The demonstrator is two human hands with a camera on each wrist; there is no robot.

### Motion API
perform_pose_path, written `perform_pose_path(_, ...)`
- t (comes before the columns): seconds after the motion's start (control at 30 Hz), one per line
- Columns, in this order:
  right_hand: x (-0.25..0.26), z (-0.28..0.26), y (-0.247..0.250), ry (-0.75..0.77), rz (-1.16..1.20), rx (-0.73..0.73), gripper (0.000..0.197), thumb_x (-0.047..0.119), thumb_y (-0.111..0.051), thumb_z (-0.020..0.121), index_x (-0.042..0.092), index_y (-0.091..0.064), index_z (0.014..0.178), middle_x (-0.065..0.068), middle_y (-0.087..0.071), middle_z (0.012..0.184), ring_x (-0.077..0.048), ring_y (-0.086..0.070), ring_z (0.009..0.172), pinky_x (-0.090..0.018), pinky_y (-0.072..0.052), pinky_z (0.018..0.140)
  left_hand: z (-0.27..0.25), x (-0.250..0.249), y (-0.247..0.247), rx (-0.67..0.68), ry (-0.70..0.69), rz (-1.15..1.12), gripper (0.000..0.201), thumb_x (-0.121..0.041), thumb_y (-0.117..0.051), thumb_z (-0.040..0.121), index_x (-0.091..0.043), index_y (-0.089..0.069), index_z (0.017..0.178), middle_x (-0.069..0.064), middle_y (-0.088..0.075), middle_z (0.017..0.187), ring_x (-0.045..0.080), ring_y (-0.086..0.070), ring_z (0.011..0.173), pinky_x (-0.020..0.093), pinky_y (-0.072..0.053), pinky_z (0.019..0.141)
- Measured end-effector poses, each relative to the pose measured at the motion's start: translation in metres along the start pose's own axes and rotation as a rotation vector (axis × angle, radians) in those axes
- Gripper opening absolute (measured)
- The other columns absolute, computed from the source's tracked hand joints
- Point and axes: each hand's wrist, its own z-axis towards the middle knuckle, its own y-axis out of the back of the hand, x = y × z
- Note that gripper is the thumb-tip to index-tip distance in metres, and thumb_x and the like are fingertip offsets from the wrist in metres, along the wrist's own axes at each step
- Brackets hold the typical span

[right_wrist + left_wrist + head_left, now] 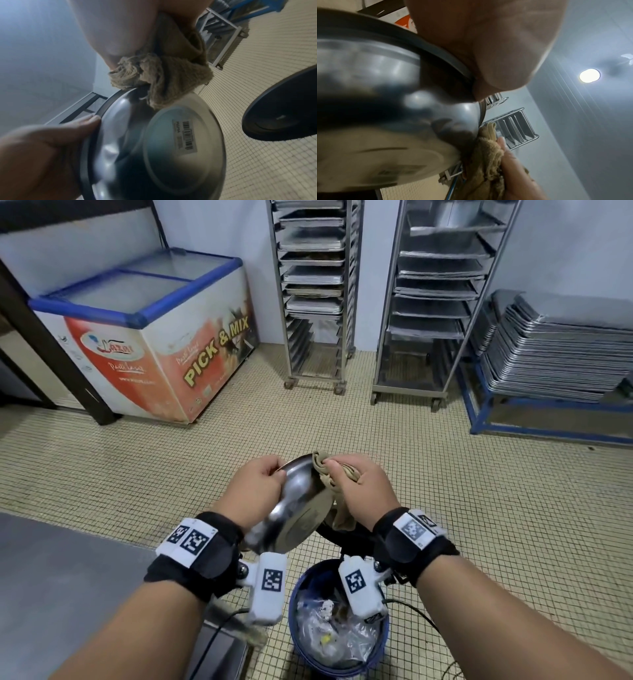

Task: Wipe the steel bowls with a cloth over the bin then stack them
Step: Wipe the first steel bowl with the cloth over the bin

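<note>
Bowl wiped above the bin, centre of the frame.

The left hand [255, 484] pinches the tilted steel bowl [294, 508] by its rim; the right hand [363, 484] clutches the tan cloth [322, 463], apparently against the rim, above the blue bin [298, 587] at lower centre.

Small beige tiles cover the floor [445, 474]. A chest freezer [154, 337] stands against the pale wall [565, 241] at the left; two wheeled tray racks [315, 292] stand beside it. Stacked trays [555, 354] rest on a blue frame [479, 412]. A ceiling lamp [589, 75] glows.
</note>
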Motion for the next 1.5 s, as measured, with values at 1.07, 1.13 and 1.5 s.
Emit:
perform_pose_path(1.07,-0.029,0.004,0.014,-0.364,0.303,-0.370,0.013,0.047,-0.057,0.100,0.037,-0.064,0.104,-0.002,-0.070,0.084,-0.020,-0.062,0.064,-0.040,-0.060,0.071,-0.010,-0.003,0.019,-0.038,-0.026,-0.383,0.030,-0.021,-0.042,0.108,-0.002,-0.064,0.099,0.004,-0.066,0.085,0.015,-0.062,0.074,0.026,-0.049,0.067)
perform_pose_path(1.13,-0.020,0.003,0.014,-0.296,0.265,-0.358,0.021,0.061,-0.057,0.093,0.044,-0.064,0.103,-0.006,-0.073,0.092,-0.024,-0.066,0.072,-0.043,-0.061,0.077,-0.011,-0.007,0.018,-0.027,-0.073,-0.308,0.036,-0.031,-0.040,0.109,-0.007,-0.064,0.096,-0.003,-0.068,0.083,0.011,-0.064,0.073,0.026,-0.051,0.067)
perform_pose_path(1.5,0.015,-0.003,-0.004,0.064,-0.032,-0.145,0.022,0.035,-0.059,0.101,0.023,-0.072,0.114,0.020,-0.062,0.101,0.011,-0.055,0.090,-0.007,-0.040,0.069,-0.008,-0.003,-0.003,-0.072,-0.091,0.027,0.032,-0.027,-0.042,0.108,-0.016,-0.057,0.082,0.004,-0.060,0.079,0.019,-0.054,0.072,0.031,-0.044,0.063)
